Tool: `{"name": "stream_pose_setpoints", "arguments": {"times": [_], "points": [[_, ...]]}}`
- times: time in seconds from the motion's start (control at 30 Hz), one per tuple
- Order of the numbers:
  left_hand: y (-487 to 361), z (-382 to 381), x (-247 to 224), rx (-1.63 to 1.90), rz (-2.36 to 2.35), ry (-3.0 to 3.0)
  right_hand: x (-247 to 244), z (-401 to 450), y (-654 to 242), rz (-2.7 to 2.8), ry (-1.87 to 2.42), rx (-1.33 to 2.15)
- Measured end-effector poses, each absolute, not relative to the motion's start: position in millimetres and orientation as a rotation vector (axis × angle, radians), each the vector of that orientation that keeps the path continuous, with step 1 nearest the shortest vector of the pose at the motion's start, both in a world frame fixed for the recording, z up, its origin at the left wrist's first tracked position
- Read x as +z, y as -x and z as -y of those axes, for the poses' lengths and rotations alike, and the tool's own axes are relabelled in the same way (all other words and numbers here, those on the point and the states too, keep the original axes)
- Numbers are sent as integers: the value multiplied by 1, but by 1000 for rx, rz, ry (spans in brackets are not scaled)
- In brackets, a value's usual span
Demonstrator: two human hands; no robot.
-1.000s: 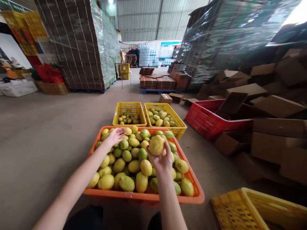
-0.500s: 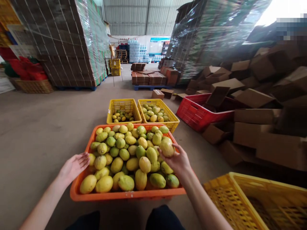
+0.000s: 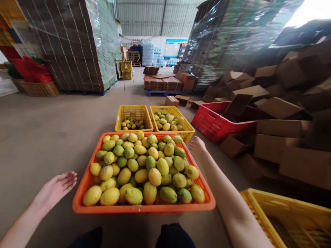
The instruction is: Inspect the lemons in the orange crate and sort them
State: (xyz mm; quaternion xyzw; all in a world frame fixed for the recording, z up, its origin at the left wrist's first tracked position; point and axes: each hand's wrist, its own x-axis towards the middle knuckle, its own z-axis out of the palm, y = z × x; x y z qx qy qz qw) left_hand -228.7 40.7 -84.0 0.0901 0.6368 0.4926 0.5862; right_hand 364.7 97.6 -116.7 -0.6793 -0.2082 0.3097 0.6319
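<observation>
An orange crate (image 3: 144, 208) heaped with yellow and green lemons (image 3: 155, 176) stands on the floor in front of me. My left hand (image 3: 55, 189) hovers open, palm up, just left of the crate's near corner and holds nothing. My right hand (image 3: 198, 145) is stretched forward past the crate's far right corner, close to the right one of two yellow crates (image 3: 190, 131); nothing shows in its fingers. That crate holds several lemons (image 3: 167, 122). The left yellow crate (image 3: 133, 111) holds smaller ones.
A red crate (image 3: 214, 124) and a heap of flattened cardboard boxes (image 3: 279, 127) lie to the right. Another yellow crate (image 3: 287, 203) sits at my near right. Tall wrapped pallet stacks (image 3: 77, 44) flank a bare concrete floor (image 3: 46, 131).
My right hand carried a lemon forward to the right yellow crate and no longer holds it. My left hand drew back from the lemon pile to the crate's left side.
</observation>
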Motion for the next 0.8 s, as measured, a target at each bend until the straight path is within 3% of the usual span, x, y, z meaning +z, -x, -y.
{"name": "stream_pose_setpoints", "arguments": {"times": [0.3, 0.8], "points": [[207, -52, -88, 1085, -1418, -316, -115, -41, -353, 521, 1830, 658], [219, -31, -85, 1092, -1411, -389, -136, -89, -266, 861, 2071, 550]]}}
